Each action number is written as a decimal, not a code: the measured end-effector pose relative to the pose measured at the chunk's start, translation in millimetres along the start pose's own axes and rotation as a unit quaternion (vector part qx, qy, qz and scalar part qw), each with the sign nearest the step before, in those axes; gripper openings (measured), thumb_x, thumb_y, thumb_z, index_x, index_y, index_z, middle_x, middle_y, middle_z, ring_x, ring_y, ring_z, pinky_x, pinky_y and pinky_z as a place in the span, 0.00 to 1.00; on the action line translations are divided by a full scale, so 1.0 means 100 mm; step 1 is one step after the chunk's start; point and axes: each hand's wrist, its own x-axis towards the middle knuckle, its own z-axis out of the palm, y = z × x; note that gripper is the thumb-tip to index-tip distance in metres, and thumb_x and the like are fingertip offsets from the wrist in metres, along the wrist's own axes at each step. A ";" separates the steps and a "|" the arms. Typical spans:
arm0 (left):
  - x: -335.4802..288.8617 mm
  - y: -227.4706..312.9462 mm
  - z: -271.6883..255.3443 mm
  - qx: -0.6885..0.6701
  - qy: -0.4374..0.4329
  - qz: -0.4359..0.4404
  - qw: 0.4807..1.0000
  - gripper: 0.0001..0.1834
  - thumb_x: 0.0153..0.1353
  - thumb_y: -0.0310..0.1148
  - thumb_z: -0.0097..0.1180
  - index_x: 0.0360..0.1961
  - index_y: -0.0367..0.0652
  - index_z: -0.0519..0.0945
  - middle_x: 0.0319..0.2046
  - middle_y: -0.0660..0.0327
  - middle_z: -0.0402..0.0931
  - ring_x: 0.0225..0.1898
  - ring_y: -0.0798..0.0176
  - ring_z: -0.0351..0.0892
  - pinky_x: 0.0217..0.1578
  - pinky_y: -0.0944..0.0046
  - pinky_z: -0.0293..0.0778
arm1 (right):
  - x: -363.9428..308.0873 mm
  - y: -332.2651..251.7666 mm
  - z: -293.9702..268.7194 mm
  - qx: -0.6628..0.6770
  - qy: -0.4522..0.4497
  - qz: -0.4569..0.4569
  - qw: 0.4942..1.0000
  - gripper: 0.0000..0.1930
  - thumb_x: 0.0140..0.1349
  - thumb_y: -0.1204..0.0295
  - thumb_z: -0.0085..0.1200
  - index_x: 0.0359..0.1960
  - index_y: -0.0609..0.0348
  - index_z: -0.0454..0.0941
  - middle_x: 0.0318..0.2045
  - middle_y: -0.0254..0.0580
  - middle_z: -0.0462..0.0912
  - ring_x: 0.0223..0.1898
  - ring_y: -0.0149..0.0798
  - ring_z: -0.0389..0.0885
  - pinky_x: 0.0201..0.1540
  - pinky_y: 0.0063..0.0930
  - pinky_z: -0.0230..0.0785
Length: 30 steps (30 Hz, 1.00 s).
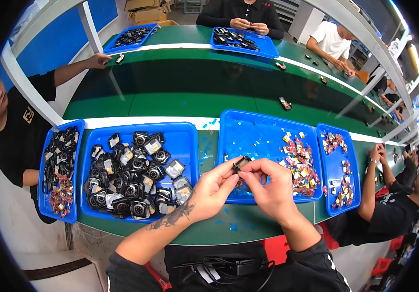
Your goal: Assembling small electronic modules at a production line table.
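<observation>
While my left hand (214, 191) and right hand (274, 192) pinch one small black part (241, 163) between nearly closed fingertips, it hangs over the left half of a blue parts tray (248, 129), above its near side. Just left sits one blue tray of black watch cases (185, 138), too overlapped to count. Counting those two, four blue trays line my side of the green table (209, 232), two more stand across it, and one loose part (285, 103) lies beyond the parts tray.
</observation>
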 end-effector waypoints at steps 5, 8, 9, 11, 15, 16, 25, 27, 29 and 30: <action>-0.02 0.02 0.01 0.023 -0.007 0.013 1.000 0.24 0.70 0.23 0.42 0.66 0.33 0.61 0.54 0.56 0.73 0.55 0.69 0.72 0.56 0.68 0.68 | 0.00 0.02 0.00 0.027 0.009 0.013 1.000 0.03 0.54 0.81 0.62 0.30 0.64 0.80 0.24 0.37 0.81 0.24 0.26 0.75 0.28 0.21 0.66; -0.02 0.04 0.03 0.029 -0.017 0.016 0.999 0.24 0.70 0.23 0.42 0.66 0.33 0.61 0.54 0.56 0.73 0.54 0.69 0.72 0.56 0.68 0.68 | 0.03 0.01 -0.03 0.002 -0.005 0.004 1.000 0.04 0.53 0.79 0.61 0.29 0.62 0.79 0.24 0.42 0.81 0.21 0.35 0.75 0.25 0.28 0.68; -0.02 0.04 0.02 0.030 -0.017 0.015 0.999 0.24 0.70 0.23 0.42 0.66 0.33 0.61 0.54 0.56 0.73 0.54 0.69 0.72 0.56 0.68 0.68 | 0.04 0.02 -0.03 -0.031 0.003 -0.035 0.999 0.05 0.51 0.78 0.63 0.27 0.61 0.78 0.22 0.40 0.78 0.21 0.36 0.74 0.26 0.29 0.67; -0.03 0.05 0.01 0.043 -0.029 0.015 0.999 0.24 0.70 0.23 0.41 0.66 0.33 0.60 0.54 0.56 0.73 0.55 0.69 0.72 0.56 0.67 0.68 | 0.04 0.02 -0.04 -0.062 0.011 -0.073 0.995 0.07 0.50 0.77 0.64 0.25 0.61 0.76 0.19 0.38 0.76 0.21 0.37 0.73 0.26 0.29 0.66; -0.03 0.07 -0.01 0.027 -0.039 -0.002 0.999 0.23 0.70 0.24 0.41 0.65 0.32 0.61 0.54 0.55 0.72 0.55 0.67 0.72 0.56 0.66 0.69 | 0.04 0.01 -0.05 -0.078 0.044 -0.012 0.996 0.15 0.45 0.74 0.68 0.22 0.59 0.69 0.18 0.36 0.69 0.24 0.38 0.71 0.28 0.29 0.64; -0.02 0.04 -0.02 0.006 -0.029 0.013 0.999 0.22 0.70 0.23 0.41 0.64 0.31 0.62 0.56 0.53 0.72 0.55 0.66 0.72 0.56 0.65 0.69 | 0.04 0.03 -0.02 -0.064 0.059 -0.011 0.996 0.17 0.44 0.73 0.69 0.22 0.58 0.68 0.19 0.36 0.67 0.25 0.38 0.70 0.29 0.29 0.63; 0.04 0.10 0.01 0.007 0.044 0.094 0.995 0.21 0.70 0.22 0.40 0.63 0.36 0.62 0.61 0.50 0.68 0.57 0.60 0.73 0.57 0.61 0.69 | -0.25 0.23 0.31 0.408 -0.110 0.173 0.889 0.14 0.55 0.77 0.64 0.42 0.62 0.74 0.41 0.36 0.78 0.44 0.31 0.78 0.44 0.26 0.75; 0.01 0.06 0.00 0.081 0.063 0.131 0.986 0.20 0.69 0.22 0.41 0.62 0.36 0.63 0.59 0.51 0.70 0.55 0.59 0.75 0.55 0.61 0.71 | -0.25 0.20 0.30 0.327 -0.046 0.145 0.933 0.08 0.56 0.78 0.62 0.35 0.63 0.76 0.33 0.37 0.81 0.36 0.32 0.81 0.38 0.23 0.75; 0.00 0.07 0.00 0.252 0.103 0.209 0.939 0.18 0.66 0.19 0.43 0.57 0.37 0.72 0.52 0.50 0.75 0.50 0.54 0.79 0.51 0.60 0.74 | -0.21 0.16 0.21 0.180 -0.014 0.065 0.981 0.07 0.55 0.79 0.62 0.33 0.63 0.76 0.31 0.39 0.81 0.33 0.34 0.82 0.35 0.23 0.74; -0.01 0.12 -0.01 0.252 0.104 0.209 0.939 0.18 0.66 0.19 0.43 0.57 0.37 0.72 0.52 0.50 0.75 0.50 0.54 0.79 0.51 0.60 0.74 | -0.18 0.13 0.15 0.029 0.017 -0.017 0.999 0.06 0.54 0.79 0.62 0.30 0.63 0.75 0.28 0.41 0.81 0.30 0.37 0.82 0.32 0.24 0.73</action>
